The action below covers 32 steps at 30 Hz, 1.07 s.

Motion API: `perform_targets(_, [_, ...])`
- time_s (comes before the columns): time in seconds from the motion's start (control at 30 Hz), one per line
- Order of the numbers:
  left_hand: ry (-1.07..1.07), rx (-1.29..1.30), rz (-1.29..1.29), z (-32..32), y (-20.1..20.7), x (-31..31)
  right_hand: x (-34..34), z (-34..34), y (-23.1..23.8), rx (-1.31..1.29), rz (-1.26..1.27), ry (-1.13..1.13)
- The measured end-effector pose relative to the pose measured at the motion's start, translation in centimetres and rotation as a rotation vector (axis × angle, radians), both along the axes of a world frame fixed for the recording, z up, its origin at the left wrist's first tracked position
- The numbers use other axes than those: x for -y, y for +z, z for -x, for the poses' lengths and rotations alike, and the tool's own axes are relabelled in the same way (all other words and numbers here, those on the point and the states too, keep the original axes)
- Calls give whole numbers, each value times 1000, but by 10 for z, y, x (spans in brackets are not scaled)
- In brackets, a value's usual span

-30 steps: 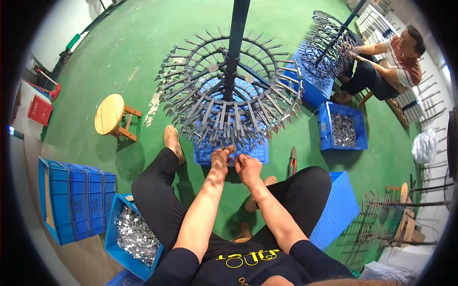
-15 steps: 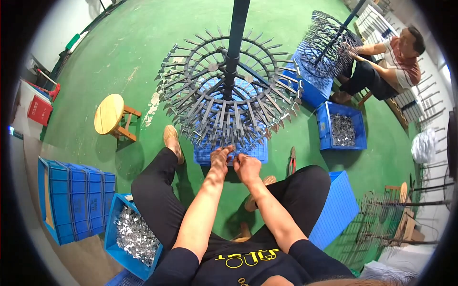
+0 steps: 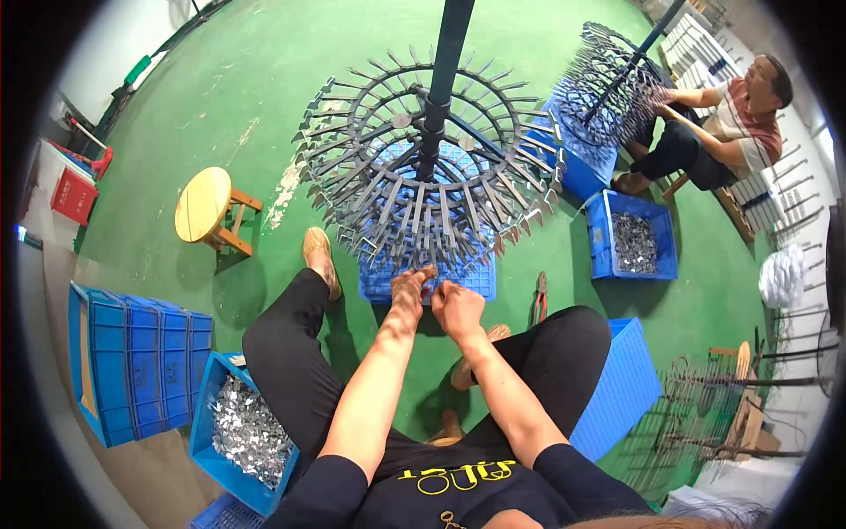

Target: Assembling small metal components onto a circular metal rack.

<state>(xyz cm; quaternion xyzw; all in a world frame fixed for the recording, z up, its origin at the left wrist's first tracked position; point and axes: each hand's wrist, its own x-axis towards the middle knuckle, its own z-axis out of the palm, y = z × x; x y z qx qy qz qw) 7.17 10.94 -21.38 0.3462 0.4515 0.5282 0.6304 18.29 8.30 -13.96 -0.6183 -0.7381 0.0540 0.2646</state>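
Observation:
A round dark metal rack [image 3: 379,181] on an upright pole stands before me, its rings set with many outward prongs. Small metal pieces sit on the tips of many prongs. At the rack's near lower edge, my left hand [image 3: 411,291] is closed, fingertips pinched among the prong ends. Close beside it, my right hand [image 3: 458,310] is closed too, thumb and fingers pressed together. Whatever lies between the fingers of either hand is too small to make out. Under the rack is a blue plastic crate [image 3: 374,286], partly hidden by prongs and hands.
Blue bins of small metal pieces stand at lower left [image 3: 204,441] and right [image 3: 599,260]. Pliers [image 3: 539,295] lie on the green floor. A wooden stool [image 3: 204,207] stands left, stacked blue crates [image 3: 141,366] below it. A co-worker [image 3: 749,123] sits at another rack [image 3: 608,97].
The rack has shifted slightly in view, its pole now a little further right. My hands stay nearly in place, still pinched. The co-worker's head has lifted.

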Motion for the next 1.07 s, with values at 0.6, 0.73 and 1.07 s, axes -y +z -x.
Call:
perform_targets(0.6, [-76, -33, -104, -3, -14, -1, -4, -2, -3, 31, 63, -14])
perform_targets(0.73, [-84, -43, -128, -3, -17, -1, -5, -2, -6, 19, 66, -5])
perform_targets(1.07, [147, -163, -189, 15, -13, 8, -2, 1, -2, 34, 97, 4])
